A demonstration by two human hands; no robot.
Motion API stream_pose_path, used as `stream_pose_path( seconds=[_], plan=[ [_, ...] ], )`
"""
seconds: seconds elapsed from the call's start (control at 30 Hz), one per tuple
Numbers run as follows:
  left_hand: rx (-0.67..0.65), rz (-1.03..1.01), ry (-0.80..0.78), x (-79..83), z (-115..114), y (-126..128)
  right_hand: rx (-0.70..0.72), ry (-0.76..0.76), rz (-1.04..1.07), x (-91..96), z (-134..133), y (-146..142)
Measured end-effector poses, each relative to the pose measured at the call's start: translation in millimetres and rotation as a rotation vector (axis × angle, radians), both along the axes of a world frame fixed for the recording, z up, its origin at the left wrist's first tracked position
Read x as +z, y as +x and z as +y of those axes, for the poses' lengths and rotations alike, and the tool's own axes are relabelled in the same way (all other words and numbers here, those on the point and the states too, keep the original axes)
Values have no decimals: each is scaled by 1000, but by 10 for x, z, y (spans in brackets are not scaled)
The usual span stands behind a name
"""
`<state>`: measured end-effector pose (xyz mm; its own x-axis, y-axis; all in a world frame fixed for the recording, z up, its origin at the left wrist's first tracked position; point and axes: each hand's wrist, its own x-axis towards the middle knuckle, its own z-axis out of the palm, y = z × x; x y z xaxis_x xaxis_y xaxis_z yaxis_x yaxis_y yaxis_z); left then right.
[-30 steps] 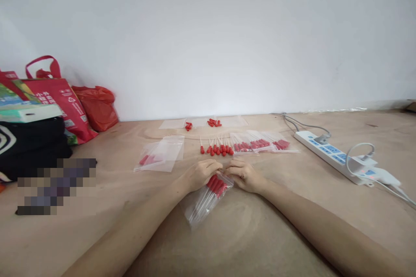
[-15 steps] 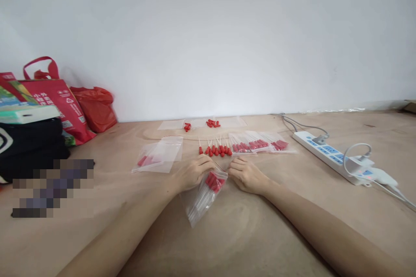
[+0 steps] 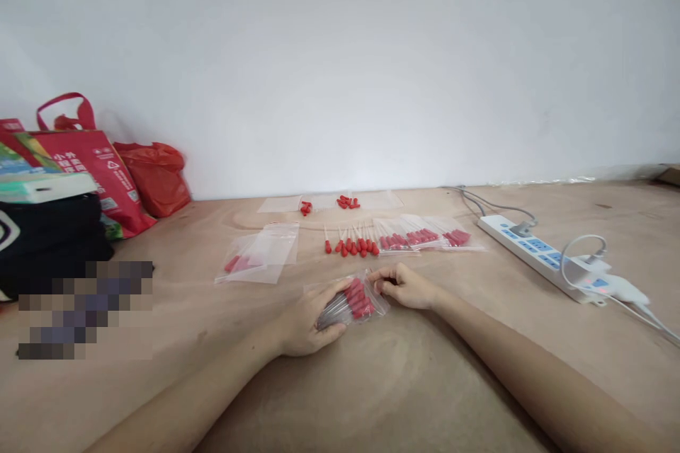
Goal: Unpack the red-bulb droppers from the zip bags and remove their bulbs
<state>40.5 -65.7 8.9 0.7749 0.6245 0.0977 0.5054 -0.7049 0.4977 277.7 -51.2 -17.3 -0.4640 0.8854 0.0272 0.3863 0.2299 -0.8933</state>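
Centre frame, on worktop [image 3: 425, 375]: left hand [image 3: 305, 322] fingers clamped on clear bag [image 3: 355, 299] of red-capped droppers. Right hand [image 3: 406, 287] fingers curled together, touching the bag's right edge.

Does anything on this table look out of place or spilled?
Nothing is spilled or damaged. The only untidy spot is the loose red rubber caps scattered by the wall, behind the neat row of red-capped clear droppers.

left hand [image 3: 308, 322] grips a clear bag of red-capped droppers [image 3: 355, 301]; right hand [image 3: 406, 288] touches its end.
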Motion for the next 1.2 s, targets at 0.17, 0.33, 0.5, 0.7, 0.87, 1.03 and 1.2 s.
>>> stream_pose_path(
  seconds=[0.17, 0.33, 0.5, 0.7, 0.87, 1.03, 1.2],
  plan=[
    [-63, 9, 61, -18, 67, -37, -5, 7, 0, -11, -16, -86],
    [-56, -55, 94, -86, 36, -39, -56, 48, 94, -81, -25, -134],
    [-38, -103, 124, -122, 45, -31, -65, 189, 45, -42, -49, -132],
    [-34, -134, 135, -101, 47, -22, 17, 207, 13, 21, -79, -141],
    [-23, -134, 109, -89, 53, -17, 47, 111, 29, 0, -66, -136],
    [2, -116, 71, -102, 56, -17, 104, -59, 155, 16, -87, -168],
    [5, -110, 73, -97, 54, -9, 103, -198, 296, 24, -109, -215]
  ],
)
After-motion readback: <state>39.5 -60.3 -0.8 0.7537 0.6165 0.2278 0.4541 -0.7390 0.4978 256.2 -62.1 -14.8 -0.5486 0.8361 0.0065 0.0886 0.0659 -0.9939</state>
